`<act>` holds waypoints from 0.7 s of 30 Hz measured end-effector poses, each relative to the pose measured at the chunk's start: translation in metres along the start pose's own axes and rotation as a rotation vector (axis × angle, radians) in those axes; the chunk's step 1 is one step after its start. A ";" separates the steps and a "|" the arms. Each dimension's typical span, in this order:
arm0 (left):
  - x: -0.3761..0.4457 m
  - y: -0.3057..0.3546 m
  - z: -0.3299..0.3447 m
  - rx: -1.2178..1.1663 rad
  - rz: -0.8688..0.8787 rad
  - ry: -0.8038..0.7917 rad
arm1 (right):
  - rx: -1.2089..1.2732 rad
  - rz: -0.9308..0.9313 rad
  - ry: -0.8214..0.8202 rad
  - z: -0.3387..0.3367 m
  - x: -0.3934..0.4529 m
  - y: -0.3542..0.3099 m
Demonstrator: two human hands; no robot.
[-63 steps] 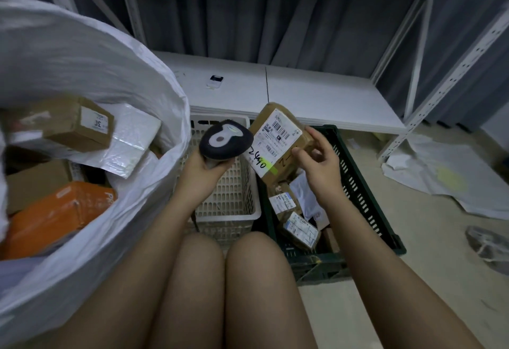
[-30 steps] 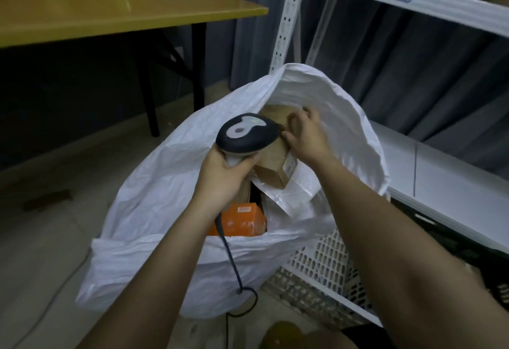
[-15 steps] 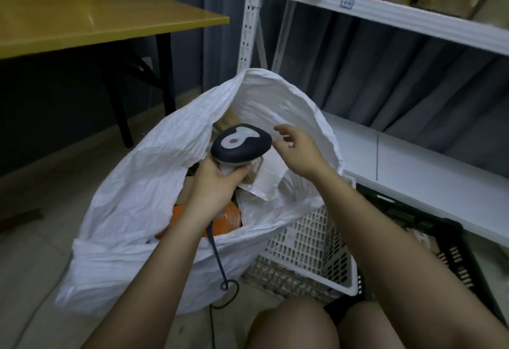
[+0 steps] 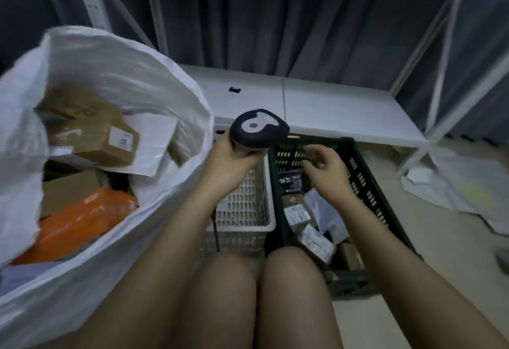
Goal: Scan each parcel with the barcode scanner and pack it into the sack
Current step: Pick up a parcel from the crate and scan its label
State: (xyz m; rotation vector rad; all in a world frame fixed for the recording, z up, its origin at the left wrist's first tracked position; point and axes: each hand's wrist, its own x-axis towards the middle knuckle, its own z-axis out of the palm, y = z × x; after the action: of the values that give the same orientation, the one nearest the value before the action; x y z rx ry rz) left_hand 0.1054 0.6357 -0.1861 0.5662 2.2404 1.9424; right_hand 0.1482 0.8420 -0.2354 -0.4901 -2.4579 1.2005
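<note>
Gripping the barcode scanner [image 4: 259, 128], the left hand [image 4: 228, 162] holds it above the white basket [image 4: 245, 205].
Right hand [image 4: 326, 168] hovers loose-fingered, holding nothing, over blurred parcels [image 4: 305, 219] in the green crate [image 4: 366, 183]; sack [image 4: 115, 67] stands left.

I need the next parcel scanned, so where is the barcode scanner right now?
In the head view, the barcode scanner is centre frame, gripped in the left hand above the white basket, between the sack and the dark crate.

Sack [image 4: 115, 78] cut off left; parcel labels [image 4: 296, 215] unreadable, blurred
</note>
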 end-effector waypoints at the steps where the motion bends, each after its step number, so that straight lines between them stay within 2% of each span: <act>1: 0.008 -0.006 0.016 -0.009 -0.021 -0.038 | -0.007 0.055 0.002 -0.007 0.001 0.021; 7: 0.064 -0.078 0.093 -0.007 -0.124 -0.194 | -0.026 0.408 -0.001 -0.008 0.024 0.154; 11: 0.102 -0.131 0.129 0.003 -0.168 -0.270 | -0.137 0.546 -0.048 0.019 0.052 0.236; 17: 0.145 -0.196 0.164 0.046 -0.246 -0.360 | -0.446 0.677 -0.078 0.050 0.099 0.342; 21: 0.156 -0.216 0.175 0.010 -0.278 -0.380 | -0.615 0.824 -0.205 0.060 0.116 0.374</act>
State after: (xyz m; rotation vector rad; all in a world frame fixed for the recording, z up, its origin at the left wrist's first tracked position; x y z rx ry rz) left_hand -0.0230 0.8314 -0.4030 0.5379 1.9718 1.5428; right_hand 0.0747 1.0703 -0.5505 -1.7502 -2.8746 0.6958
